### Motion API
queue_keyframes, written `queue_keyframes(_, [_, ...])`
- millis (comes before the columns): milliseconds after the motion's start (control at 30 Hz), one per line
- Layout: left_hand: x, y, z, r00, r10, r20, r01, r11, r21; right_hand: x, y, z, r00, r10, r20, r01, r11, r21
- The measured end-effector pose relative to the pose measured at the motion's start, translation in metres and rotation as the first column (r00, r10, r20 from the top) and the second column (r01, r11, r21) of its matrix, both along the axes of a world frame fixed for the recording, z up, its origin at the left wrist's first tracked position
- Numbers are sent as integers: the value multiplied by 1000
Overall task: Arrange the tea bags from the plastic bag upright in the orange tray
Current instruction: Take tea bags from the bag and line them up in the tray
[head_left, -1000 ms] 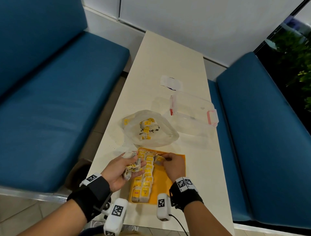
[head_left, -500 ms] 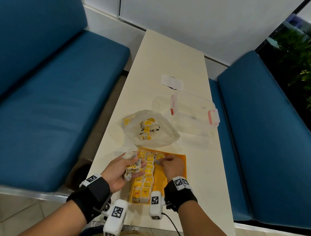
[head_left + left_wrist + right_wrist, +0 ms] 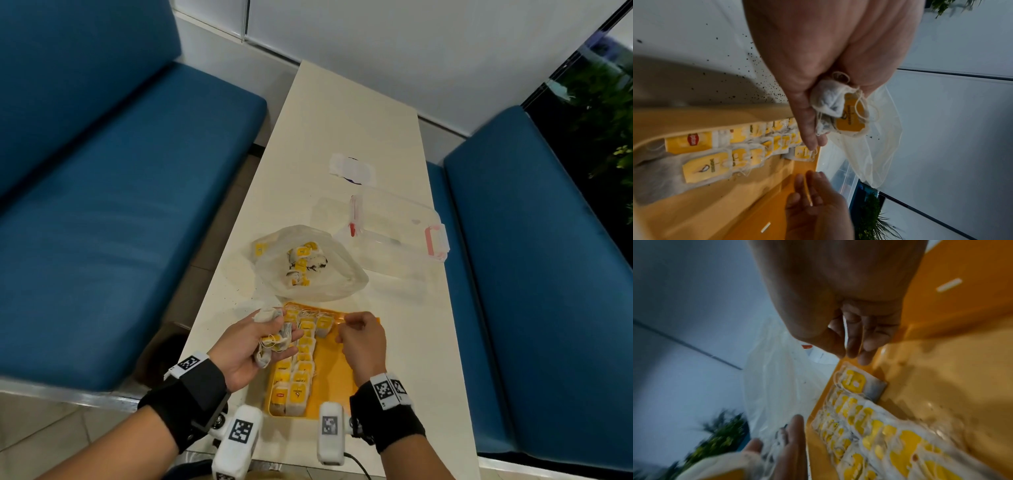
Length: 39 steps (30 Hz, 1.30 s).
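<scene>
Since the earlier frame, my right hand (image 3: 361,337) has drawn back from the third row's first tea bag (image 3: 323,325), which now stands in the tray (image 3: 342,377). Left to right: my left hand (image 3: 251,346) cups a bunch of tea bags (image 3: 274,339) beside the tray's left edge. Two upright rows (image 3: 298,370) fill the tray's left part. My right hand pinches a thin yellow tag (image 3: 807,193). Behind the tray lies the plastic bag (image 3: 308,263) with more tea bags.

Lower centre of the head view: the left hand (image 3: 251,346), palm up, cups a clutch of tea bags (image 3: 274,337); the right hand (image 3: 363,339) pinches a thin tag, knuckles up.
</scene>
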<state>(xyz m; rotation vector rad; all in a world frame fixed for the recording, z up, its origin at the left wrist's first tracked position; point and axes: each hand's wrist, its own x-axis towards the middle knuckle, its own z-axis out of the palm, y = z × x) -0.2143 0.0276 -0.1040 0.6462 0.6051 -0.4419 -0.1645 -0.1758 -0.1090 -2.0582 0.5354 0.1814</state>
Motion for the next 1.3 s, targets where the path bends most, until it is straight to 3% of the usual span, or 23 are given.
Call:
queue_keyframes(67, [2,-2,2,1000,3,6,-3,1000,-7,-9,7,26,982,170,82,-175,983,61])
queue_keyframes(167, [5,-7,7,999,11,31,-10,1000,-21,-24,23,64,872,474,118,-489,841,231])
queue_keyframes(267, [7,-11,11,999,5,41,-5,1000,8,-31,33,66,797,591,128,-604,767,219])
queue_keyframes(500, [10,-13,11,998,12,55,-7,997,-79,-29,37,58,866,466,179,-497,842,211])
queue_keyframes(667, [10,-11,9,1000,4,25,-1,996,-84,-21,31,52,868,456,196,-473,880,50])
queue_keyframes(867, [10,-6,11,998,-58,7,58,987,-149,-16,31,61,893,430,133,-449,873,189])
queue_keyframes(1167, [12,-3,12,995,-93,-34,87,987,-137,-6,21,63,880,421,222,-450,887,100])
queue_keyframes(1300, [13,-2,14,994,-106,-30,101,986,-136,-5,20,68,870,454,192,-487,852,195])
